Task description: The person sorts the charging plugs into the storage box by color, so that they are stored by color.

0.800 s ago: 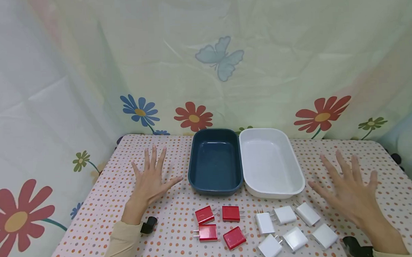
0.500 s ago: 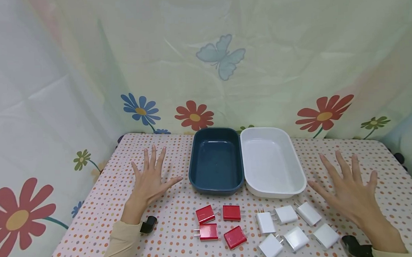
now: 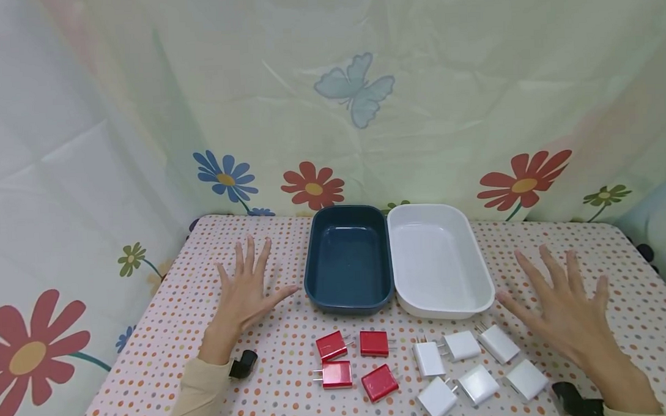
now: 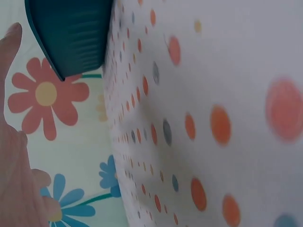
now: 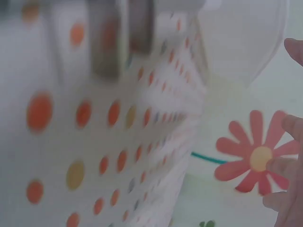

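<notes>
My left hand [image 3: 244,297] is spread with straight fingers over the left part of the table, its thumb pointing at the dark blue tray [image 3: 350,306]. On the right, my right hand [image 3: 565,310] is spread too, thumb close to the white tray [image 3: 444,312]. Neither hand holds anything. Several red plug chargers [image 3: 332,375] lie in front of the blue tray, metal prongs showing. Several white plug chargers [image 3: 478,385] lie in front of the white tray, left of my right hand. In the left wrist view the blue tray [image 4: 75,38] shows beyond the thumb.
A cloth with coloured dots [image 3: 278,381] covers the table. Behind it hangs a flowered curtain [image 3: 419,144], which also runs along the left side. The two trays stand side by side at the back. A black wrist camera [image 3: 243,364] sits at the left cuff.
The head view shifts very slightly. My left hand moves a touch to the right; both hands stay spread, and the chargers and trays keep their places.
</notes>
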`<state>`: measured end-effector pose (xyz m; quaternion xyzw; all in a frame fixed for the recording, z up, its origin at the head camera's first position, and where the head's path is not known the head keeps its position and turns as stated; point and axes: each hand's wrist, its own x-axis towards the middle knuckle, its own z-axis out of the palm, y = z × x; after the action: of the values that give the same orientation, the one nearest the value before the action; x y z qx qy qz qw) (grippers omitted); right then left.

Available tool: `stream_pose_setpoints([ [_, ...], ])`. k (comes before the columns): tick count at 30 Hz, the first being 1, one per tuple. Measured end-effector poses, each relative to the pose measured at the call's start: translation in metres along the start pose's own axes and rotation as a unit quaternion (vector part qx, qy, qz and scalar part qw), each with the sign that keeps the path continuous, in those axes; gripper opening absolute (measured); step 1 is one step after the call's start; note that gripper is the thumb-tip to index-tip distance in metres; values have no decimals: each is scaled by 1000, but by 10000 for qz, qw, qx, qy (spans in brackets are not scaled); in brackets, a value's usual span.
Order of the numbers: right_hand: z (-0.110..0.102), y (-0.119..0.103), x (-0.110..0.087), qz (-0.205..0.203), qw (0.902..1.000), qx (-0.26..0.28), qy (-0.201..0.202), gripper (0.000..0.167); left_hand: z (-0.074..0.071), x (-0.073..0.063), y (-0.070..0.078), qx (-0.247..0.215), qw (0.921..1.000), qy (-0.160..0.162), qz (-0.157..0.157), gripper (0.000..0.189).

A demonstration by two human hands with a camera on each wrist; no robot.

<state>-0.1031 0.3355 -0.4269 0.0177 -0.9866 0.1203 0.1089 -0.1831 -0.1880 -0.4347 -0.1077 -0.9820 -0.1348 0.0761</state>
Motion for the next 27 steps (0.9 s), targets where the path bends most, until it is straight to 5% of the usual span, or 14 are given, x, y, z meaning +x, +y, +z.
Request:
stream_pose_setpoints([
  [6, -8, -25, -4, -381, 9991, 37, 157, 96, -3, -3, 17, -409, 9991, -40, 69, 111],
  [13, -16, -64, -10, -1282, 9893, 302, 631, 92, -5, -1, 44, -1188, 9921, -218, 341, 116],
  [21, -17, -103, -15, -2213, 9708, 581, 718, 87, 1, 7, 72, -2439, 9628, -1155, 124, 124],
  [27, -18, -127, -18, -2748, 9571, 745, 536, 86, 12, 9, 79, -2918, 9446, -1498, -126, 137],
])
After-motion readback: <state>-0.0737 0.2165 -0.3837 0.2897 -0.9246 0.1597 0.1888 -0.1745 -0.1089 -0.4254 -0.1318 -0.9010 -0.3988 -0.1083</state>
